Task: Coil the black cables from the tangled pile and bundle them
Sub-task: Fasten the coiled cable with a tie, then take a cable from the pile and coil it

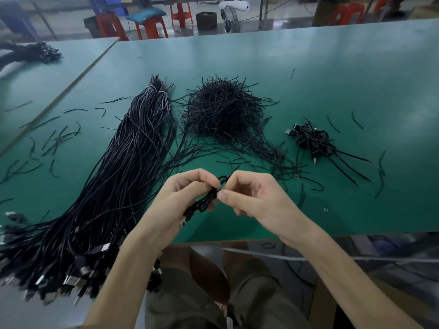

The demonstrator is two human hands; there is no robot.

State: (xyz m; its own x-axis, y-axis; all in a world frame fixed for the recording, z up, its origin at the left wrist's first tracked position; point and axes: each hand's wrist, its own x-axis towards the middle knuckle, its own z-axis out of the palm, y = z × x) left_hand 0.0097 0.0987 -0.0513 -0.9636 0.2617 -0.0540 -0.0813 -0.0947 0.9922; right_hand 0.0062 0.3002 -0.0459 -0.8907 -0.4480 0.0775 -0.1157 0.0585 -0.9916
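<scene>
L hand point(181, 195), R hand point(254, 198) pinch cable point(204, 202), half-hidden

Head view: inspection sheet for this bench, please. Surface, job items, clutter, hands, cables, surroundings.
Surface: green table, seam to a second table on the left.
Job's things: long cable bundle on the left, plugs at the near edge; short-strand pile in the centre; finished coils on the right.
Clutter: loose strands scattered on both sides.
Grippers: left hand and right hand both grip the coiled cable above the near edge.
Cables: pale cord runs below the table edge.
Surroundings: red stools and a fan on the floor beyond.
</scene>
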